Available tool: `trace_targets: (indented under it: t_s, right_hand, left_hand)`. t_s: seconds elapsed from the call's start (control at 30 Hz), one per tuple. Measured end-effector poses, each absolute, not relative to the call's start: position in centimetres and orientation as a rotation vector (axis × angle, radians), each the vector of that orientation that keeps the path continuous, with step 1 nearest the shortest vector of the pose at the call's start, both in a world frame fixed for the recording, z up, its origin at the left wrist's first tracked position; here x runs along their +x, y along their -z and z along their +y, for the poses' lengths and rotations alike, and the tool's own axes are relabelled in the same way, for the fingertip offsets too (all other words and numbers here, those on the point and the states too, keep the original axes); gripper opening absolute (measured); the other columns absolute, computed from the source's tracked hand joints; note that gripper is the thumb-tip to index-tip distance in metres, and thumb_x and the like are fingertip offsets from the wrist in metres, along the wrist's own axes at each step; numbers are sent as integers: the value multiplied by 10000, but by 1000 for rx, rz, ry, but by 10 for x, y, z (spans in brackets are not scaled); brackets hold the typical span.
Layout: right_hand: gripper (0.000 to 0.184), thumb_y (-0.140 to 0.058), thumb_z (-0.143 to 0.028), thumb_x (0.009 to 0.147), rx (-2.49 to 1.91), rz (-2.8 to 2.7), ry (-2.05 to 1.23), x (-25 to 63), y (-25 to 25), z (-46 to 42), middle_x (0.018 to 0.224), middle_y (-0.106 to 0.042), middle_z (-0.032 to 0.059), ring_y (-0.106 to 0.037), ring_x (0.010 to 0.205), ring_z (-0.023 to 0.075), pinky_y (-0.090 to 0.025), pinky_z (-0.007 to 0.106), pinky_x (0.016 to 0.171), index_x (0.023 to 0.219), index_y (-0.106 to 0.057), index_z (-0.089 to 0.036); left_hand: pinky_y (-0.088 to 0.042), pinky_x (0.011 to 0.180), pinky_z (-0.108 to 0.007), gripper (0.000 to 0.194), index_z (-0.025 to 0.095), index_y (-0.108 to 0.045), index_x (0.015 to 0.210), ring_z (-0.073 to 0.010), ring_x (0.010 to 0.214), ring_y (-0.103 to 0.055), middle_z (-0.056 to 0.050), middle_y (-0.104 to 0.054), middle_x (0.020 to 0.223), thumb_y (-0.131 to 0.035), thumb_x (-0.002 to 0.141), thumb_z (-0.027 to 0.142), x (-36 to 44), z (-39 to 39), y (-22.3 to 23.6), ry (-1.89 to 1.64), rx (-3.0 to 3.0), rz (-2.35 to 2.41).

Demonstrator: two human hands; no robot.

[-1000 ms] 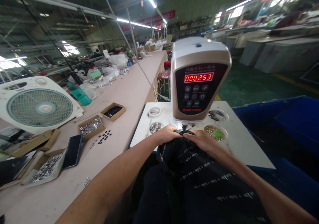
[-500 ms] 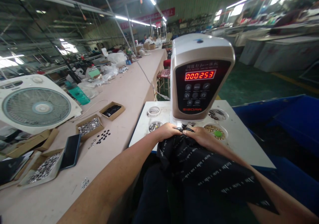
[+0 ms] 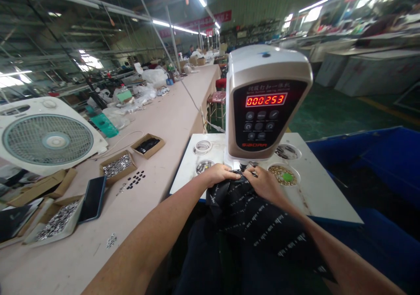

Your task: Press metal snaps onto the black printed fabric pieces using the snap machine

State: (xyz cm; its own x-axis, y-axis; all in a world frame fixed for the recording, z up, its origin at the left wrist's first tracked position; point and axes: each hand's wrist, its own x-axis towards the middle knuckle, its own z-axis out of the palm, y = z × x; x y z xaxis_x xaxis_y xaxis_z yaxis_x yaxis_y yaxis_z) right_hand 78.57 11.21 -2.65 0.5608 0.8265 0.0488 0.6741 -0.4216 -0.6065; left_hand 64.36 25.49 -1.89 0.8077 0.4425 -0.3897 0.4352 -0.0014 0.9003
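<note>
A black garment [image 3: 259,225] with rows of white lettering lies over my lap and up onto the white machine table [image 3: 324,190]. My left hand [image 3: 219,174] is closed on the fabric's edge at the foot of the snap-button machine [image 3: 265,102]. My right hand [image 3: 264,183] pinches the same fabric right beside it, under the machine head. The machine's red display reads 000253. Round wells in the table hold metal parts: one with brass pieces and a green bit [image 3: 282,175] sits just right of my right hand.
A long beige workbench [image 3: 164,124] runs away on the left, with cardboard boxes of silver snaps [image 3: 116,166], loose black buttons [image 3: 136,180], a dark phone [image 3: 92,198] and a white box fan [image 3: 46,137]. A blue bin [image 3: 377,155] stands to the right.
The fabric's lower part has shifted, and my hands have made small adjustments at the machine foot. The counter still reads 000253.
</note>
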Motion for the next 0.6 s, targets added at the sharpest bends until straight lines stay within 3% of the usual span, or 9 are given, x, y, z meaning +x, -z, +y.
trace_targets:
  t_s: [0.17, 0.4, 0.6]
  right_hand:
    - [351, -457, -474, 990, -2322, -1208, -275, 784, 32, 113, 1014, -778, 116, -699, 930, 292, -416, 331, 748, 1001, -709, -229]
    - [431, -403, -500, 1014, -2420, -1267, -224, 784, 29, 113, 922, -780, 119, -696, 839, 271, -355, 316, 657, 898, -712, -224]
    - [390, -393, -468, 1025, -2437, -1290, -185, 783, 28, 112, 987, -785, 106, -704, 875, 262, -369, 308, 679, 989, -703, -235]
  left_hand:
    - [-456, 706, -273, 403, 154, -681, 832, -156, 725, -590, -2, -670, 763, -747, 728, 538, 635, 248, 27, -159, 1728, 742]
    - [-432, 783, -279, 300, 159, -674, 855, -192, 878, -620, -29, -701, 861, -610, 876, 451, 642, 233, 32, -365, 1930, 884]
    - [-448, 800, -283, 271, 181, -667, 836, -214, 911, -639, -59, -728, 912, -577, 900, 428, 645, 230, 33, -363, 2072, 940]
